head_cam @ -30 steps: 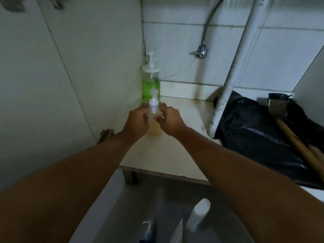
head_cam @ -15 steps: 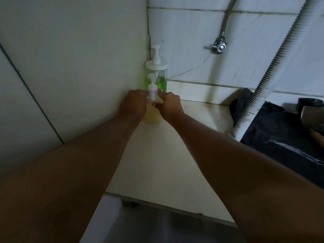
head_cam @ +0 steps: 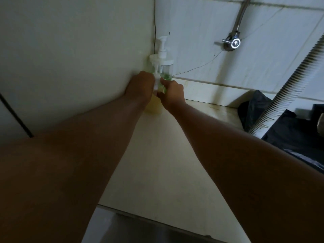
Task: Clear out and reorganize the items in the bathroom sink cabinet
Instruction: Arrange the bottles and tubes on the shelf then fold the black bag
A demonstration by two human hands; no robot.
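Observation:
Both arms reach into the cabinet's far left corner. My left hand [head_cam: 139, 86] and my right hand [head_cam: 172, 92] grip a small pump bottle of yellow liquid [head_cam: 154, 106] from either side, its white pump [head_cam: 156, 77] sticking up between them. The bottle stands low on the pale cabinet floor [head_cam: 157, 163]. Right behind it, in the corner, stands a taller pump bottle with green liquid [head_cam: 164, 64], partly hidden by my fingers.
A ribbed white drain hose [head_cam: 287, 88] slants down at the right. Dark black bags [head_cam: 296, 135] lie around its foot. A chrome valve with a metal hose [head_cam: 232, 43] sits on the tiled back wall. The cabinet's left wall [head_cam: 70, 58] runs close beside my left arm.
Both hands have carried the yellow bottle deeper into the corner, up against the green bottle. The view has moved closer; the hammer and the bottles on the ground have left the frame.

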